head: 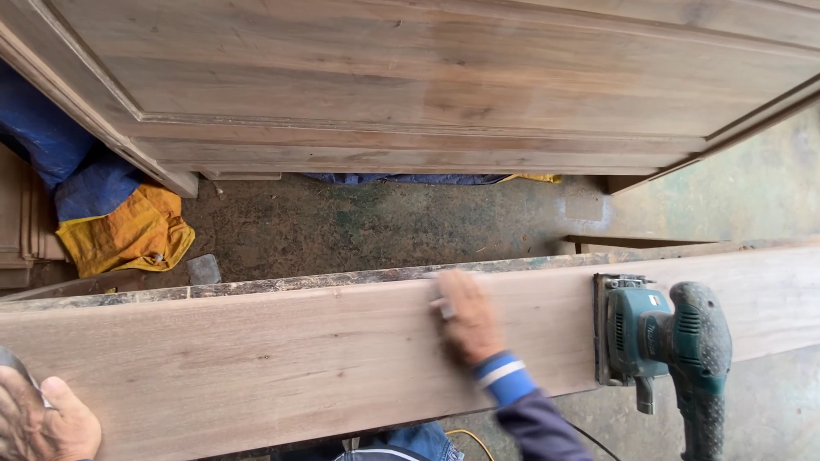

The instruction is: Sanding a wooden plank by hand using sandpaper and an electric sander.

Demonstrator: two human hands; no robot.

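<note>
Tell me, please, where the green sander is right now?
In the head view, the green sander rests on the long plank, right of the right hand, which lies flat on the wood.

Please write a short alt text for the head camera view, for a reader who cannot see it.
A right hand lies flat on a long pale wooden plank, next to a teal electric sander resting on the same plank. The left hand shows at the bottom left corner, gripping something mostly out of frame. A large wooden door panel lies beyond, above a dirt floor.
</note>
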